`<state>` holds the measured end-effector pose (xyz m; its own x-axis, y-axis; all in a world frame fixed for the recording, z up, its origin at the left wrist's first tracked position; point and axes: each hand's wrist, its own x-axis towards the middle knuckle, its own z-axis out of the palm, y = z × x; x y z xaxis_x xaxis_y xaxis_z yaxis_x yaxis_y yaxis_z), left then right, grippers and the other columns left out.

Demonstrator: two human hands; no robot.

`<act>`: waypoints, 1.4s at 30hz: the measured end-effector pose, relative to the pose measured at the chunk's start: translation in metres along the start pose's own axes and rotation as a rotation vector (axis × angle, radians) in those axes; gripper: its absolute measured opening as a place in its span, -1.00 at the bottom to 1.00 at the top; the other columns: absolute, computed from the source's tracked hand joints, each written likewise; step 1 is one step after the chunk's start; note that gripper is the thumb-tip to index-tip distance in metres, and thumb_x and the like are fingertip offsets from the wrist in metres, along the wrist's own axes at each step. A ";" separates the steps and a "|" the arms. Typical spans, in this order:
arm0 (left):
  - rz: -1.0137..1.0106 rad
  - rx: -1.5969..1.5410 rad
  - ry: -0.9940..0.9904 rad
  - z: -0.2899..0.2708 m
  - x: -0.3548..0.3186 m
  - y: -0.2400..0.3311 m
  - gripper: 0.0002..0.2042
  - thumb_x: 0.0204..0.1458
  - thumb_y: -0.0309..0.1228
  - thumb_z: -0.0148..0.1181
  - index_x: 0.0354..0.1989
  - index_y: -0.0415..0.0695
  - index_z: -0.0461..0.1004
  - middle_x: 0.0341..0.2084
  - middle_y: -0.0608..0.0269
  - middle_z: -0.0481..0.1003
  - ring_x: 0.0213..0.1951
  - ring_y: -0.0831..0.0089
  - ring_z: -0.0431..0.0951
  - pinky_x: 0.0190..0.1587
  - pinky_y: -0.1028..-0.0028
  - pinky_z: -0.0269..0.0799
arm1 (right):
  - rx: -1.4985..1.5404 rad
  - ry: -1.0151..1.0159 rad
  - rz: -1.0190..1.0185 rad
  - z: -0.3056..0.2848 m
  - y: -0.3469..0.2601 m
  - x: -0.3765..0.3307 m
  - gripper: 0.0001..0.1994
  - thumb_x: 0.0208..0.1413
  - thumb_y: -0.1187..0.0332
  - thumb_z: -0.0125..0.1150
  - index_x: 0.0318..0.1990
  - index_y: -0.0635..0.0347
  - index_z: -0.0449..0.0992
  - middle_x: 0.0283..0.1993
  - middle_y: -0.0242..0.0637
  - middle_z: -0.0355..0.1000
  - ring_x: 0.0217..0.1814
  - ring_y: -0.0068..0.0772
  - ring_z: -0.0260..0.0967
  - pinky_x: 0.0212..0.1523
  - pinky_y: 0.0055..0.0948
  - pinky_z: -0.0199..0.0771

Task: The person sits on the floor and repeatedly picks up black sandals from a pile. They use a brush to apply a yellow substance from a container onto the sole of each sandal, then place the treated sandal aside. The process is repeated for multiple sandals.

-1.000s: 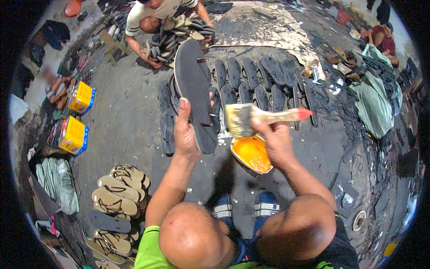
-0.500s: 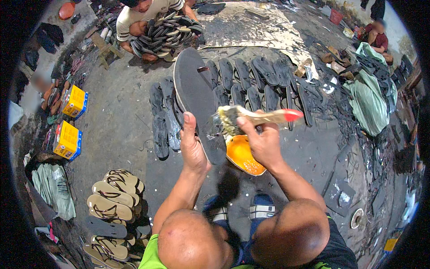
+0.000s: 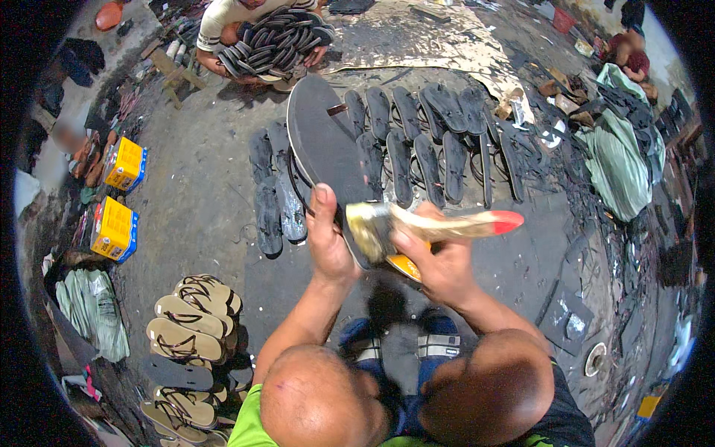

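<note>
My left hand (image 3: 331, 246) grips a dark flip-flop (image 3: 320, 130) by its lower end, thumb on the near face. The flip-flop stands tilted up, with its strap hanging off the left side. In my right hand (image 3: 445, 261) is a paintbrush (image 3: 469, 224) with a pale, red-tipped handle. Its yellowish, motion-blurred bristles touch or overlap the lower part of the sole. Beneath the right hand, an orange-yellow container (image 3: 406, 267) shows only in part. Beyond the flip-flop, several black flip-flops (image 3: 427, 167) lie in rows on the floor.
Beige flip-flops (image 3: 186, 344) are piled at lower left. Two yellow-and-blue boxes (image 3: 114, 229) stand at left. A co-worker (image 3: 223, 33) at the far side holds a heap of dark sandals (image 3: 275, 43). Another person (image 3: 631, 56) sits far right, behind a pale green sack (image 3: 620, 167).
The brush has moved down to the sole's lower part, its handle now lower and farther right, hiding more of the orange container. The co-worker has drawn the sandal heap together.
</note>
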<state>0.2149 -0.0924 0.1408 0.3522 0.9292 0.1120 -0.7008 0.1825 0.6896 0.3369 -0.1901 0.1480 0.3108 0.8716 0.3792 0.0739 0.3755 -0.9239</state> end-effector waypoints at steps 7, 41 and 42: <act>-0.053 0.165 -0.044 -0.008 -0.010 -0.001 -0.39 0.27 0.13 -0.12 0.17 -0.20 0.35 -0.02 0.17 0.52 -0.02 0.33 0.55 0.04 0.30 0.47 | -0.089 0.302 -0.098 -0.017 -0.007 0.026 -0.87 0.13 0.46 0.32 -0.20 0.30 0.58 -0.35 -0.26 0.48 -0.36 -0.41 0.39 -0.33 -0.39 0.37; -0.405 0.128 -0.120 -0.006 -0.039 -0.014 -0.34 0.27 0.19 -0.23 0.22 -0.17 0.32 0.01 0.07 0.52 0.00 0.24 0.56 0.10 0.19 0.45 | -0.321 0.192 -0.228 -0.030 -0.007 0.046 -0.85 0.09 0.39 0.36 -0.21 0.22 0.59 -0.36 -0.29 0.41 -0.31 -0.39 0.38 -0.33 -0.38 0.34; -0.424 0.066 -0.045 -0.001 -0.038 -0.014 -0.33 0.26 0.20 -0.22 0.21 -0.17 0.33 0.01 0.05 0.51 0.01 0.21 0.55 0.12 0.16 0.44 | -0.305 0.121 -0.271 -0.031 0.003 0.046 -0.83 0.07 0.34 0.37 -0.22 0.19 0.59 -0.36 -0.23 0.41 -0.32 -0.24 0.40 -0.33 -0.28 0.35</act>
<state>0.2109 -0.1299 0.1257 0.6284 0.7610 -0.1612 -0.4473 0.5230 0.7255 0.3804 -0.1584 0.1611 0.3488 0.7040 0.6187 0.4399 0.4599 -0.7713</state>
